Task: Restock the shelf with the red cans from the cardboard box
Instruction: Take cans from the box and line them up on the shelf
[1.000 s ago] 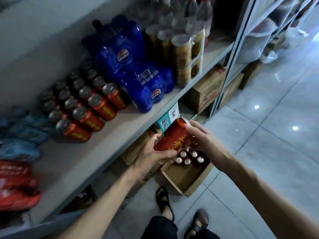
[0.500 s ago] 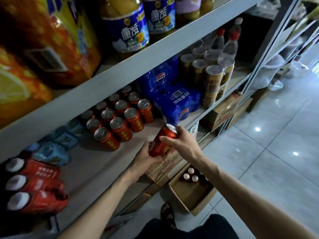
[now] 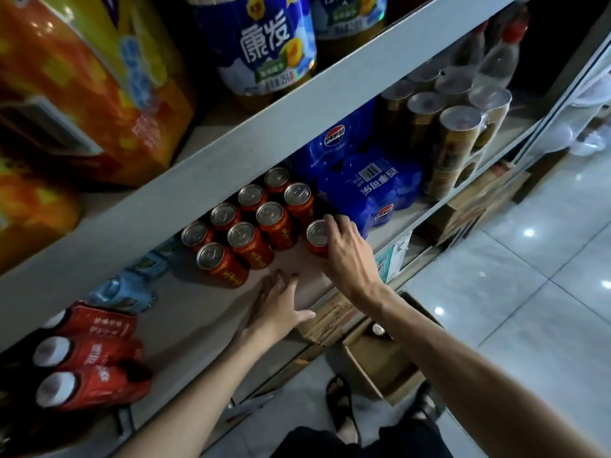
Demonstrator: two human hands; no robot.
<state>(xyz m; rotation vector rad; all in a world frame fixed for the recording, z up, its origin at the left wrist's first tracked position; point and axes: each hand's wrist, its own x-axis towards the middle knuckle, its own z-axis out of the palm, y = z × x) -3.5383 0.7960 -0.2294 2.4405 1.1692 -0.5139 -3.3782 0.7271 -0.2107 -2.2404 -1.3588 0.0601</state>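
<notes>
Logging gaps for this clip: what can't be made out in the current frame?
Head view only.
Inside the cardboard box: mostly hidden by the right forearm; one can top shows.
Label of the red can: mostly covered by the right hand.
Orange packs on the top shelf: cut off by the left edge.

Most of the red can (image 3: 316, 234) at the shelf (image 3: 205, 312) front is covered by the right hand (image 3: 347, 256); only its lid and a strip of side show. The right forearm (image 3: 463, 352) hides much of the cardboard box (image 3: 370, 371), so its contents cannot be counted. Orange packs (image 3: 82, 94), upper left, are blurred and cut off by the frame edge.
</notes>
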